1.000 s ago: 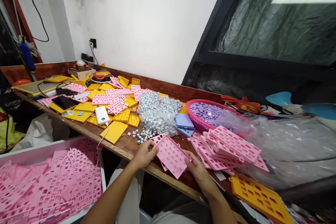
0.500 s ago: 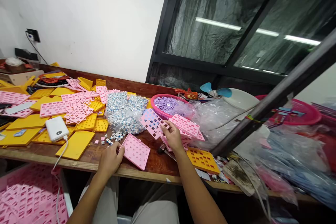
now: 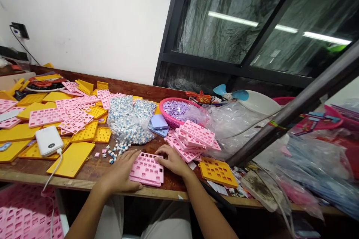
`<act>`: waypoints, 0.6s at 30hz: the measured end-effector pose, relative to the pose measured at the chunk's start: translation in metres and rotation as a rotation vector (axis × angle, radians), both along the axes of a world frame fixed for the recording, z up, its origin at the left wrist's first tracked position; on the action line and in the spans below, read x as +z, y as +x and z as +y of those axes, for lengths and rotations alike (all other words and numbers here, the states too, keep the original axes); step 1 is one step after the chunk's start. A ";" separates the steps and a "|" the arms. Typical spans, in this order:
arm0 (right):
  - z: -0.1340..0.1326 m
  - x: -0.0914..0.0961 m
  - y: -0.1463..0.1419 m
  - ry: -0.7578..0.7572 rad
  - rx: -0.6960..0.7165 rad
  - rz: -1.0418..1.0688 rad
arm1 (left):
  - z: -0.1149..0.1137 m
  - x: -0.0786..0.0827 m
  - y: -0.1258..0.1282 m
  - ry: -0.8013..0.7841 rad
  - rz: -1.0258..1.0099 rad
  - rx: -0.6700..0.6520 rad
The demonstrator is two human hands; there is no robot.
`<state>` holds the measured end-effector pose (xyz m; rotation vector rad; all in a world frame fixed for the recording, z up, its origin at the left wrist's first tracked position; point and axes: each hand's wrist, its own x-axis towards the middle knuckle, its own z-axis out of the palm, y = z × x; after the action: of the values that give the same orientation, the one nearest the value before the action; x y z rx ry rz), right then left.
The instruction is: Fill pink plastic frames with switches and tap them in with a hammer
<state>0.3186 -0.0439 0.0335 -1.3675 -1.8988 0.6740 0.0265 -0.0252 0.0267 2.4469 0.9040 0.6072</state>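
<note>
A pink plate with square holes (image 3: 148, 167) lies on the pink pegged base, near the table's front edge. The base (image 3: 146, 183) shows only as a rim along the front, slightly out of line with the plate. My left hand (image 3: 122, 173) grips the left side, fingers along the upper left corner and thumb at the front. On the other side, my right hand (image 3: 171, 160) holds the upper right corner with curled fingers. Small white and blue pieces (image 3: 116, 151) are scattered just beyond my left hand. A stack of pink perforated plates (image 3: 193, 140) sits beyond my right hand.
Bags of white-blue pieces (image 3: 130, 121) stand behind, beside a pink basket (image 3: 175, 122) of purple pieces. Yellow plates and a white power bank (image 3: 49, 140) occupy the left. A slanted metal post (image 3: 269, 119) crosses the right side. A dark handle (image 3: 220, 196) juts over the front edge.
My right hand has brought the perforated plate from the right onto the pegged base. My left hand has moved from the base's corner to its left side. The view has shifted slightly.
</note>
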 end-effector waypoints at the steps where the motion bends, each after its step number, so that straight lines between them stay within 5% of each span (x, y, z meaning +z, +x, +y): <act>1: -0.001 0.002 0.000 0.031 0.006 -0.073 | 0.002 -0.003 0.007 -0.004 0.021 -0.006; 8: -0.007 0.005 0.011 -0.059 0.174 -0.262 | 0.005 -0.017 0.040 -0.031 -0.014 0.148; 18: -0.006 0.009 0.008 -0.058 0.213 -0.192 | 0.004 -0.023 0.025 -0.077 -0.181 0.089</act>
<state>0.3262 -0.0497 0.0424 -1.3171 -2.2162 0.7279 0.0518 -0.0208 0.0033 2.2521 0.9473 0.7959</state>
